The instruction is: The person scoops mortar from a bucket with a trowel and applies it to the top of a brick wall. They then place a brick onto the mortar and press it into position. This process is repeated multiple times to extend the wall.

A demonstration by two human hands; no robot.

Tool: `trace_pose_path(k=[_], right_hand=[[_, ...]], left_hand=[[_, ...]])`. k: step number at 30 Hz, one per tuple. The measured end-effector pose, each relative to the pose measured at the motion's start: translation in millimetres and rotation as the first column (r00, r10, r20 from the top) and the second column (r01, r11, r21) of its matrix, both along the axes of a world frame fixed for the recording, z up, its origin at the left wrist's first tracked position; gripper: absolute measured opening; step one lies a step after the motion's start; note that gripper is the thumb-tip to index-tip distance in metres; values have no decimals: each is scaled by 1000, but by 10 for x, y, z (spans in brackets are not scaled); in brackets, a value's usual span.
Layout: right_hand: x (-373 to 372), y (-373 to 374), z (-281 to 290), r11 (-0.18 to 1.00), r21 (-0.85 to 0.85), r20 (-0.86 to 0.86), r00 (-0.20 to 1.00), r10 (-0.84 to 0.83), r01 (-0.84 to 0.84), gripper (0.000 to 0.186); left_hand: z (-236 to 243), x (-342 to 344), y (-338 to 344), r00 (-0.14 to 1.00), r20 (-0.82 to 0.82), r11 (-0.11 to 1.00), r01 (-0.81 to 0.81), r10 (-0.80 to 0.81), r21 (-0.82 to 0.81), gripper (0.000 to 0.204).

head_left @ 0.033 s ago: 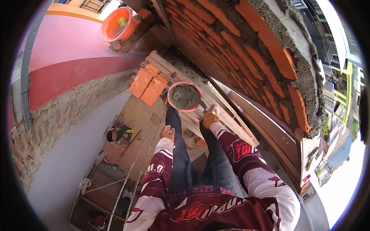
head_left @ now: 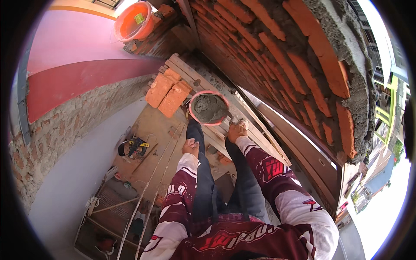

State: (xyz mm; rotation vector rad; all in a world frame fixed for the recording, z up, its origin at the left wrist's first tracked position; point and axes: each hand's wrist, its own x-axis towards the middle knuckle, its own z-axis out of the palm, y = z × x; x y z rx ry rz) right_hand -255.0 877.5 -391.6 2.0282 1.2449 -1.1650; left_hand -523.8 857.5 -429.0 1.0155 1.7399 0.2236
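Note:
My left hand (head_left: 191,146) is curled closed beside my left knee; what is inside it, if anything, is hidden. My right hand (head_left: 237,131) grips a trowel (head_left: 229,118), whose blade reaches the right rim of a round pink bucket (head_left: 209,108) of wet grey mortar. The bucket sits on wooden planks (head_left: 255,130) at my feet. Just left of it, several orange bricks (head_left: 161,89) are piled on the plank ends, farther from both hands.
A rough brick wall (head_left: 281,65) rises on the right. A pink-painted wall (head_left: 73,86) stands left, with an orange tub (head_left: 130,32) on brickwork above. Below are a lower floor (head_left: 160,130), tools (head_left: 134,147) and long rods (head_left: 160,182). Buildings (head_left: 388,112) show beyond.
The view has shifted slightly, the brick wall sitting a little farther right. Both hands stay in about the same places, the right still on the trowel.

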Motion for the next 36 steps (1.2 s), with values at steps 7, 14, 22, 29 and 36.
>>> trace_pose_path(k=[7,14,22,29,36], right_hand=[[-424,1048,-1393,838,324,-94,867,490,-438,34],[-112,320,-1513,627,159,-19,633,774,-763,51],[904,62,-513,985,112,-65,988,142,-134,55],[1041,321,740,925,355,-95,980,177,-132,39],[404,169,1497,972,234,-657,736,163,-7,40]], left_hand=[[-1824,515,-180,874,-88,850,-485,478,-206,57],[-2200,671,338,609,223,648,-723,762,-240,41],[-1565,1506,710,877,-117,885,-458,465,88,33],[255,1398,655,927,-196,838,-181,320,516,36],[1974,1010,657,982,133,620,-188,133,762,26]])
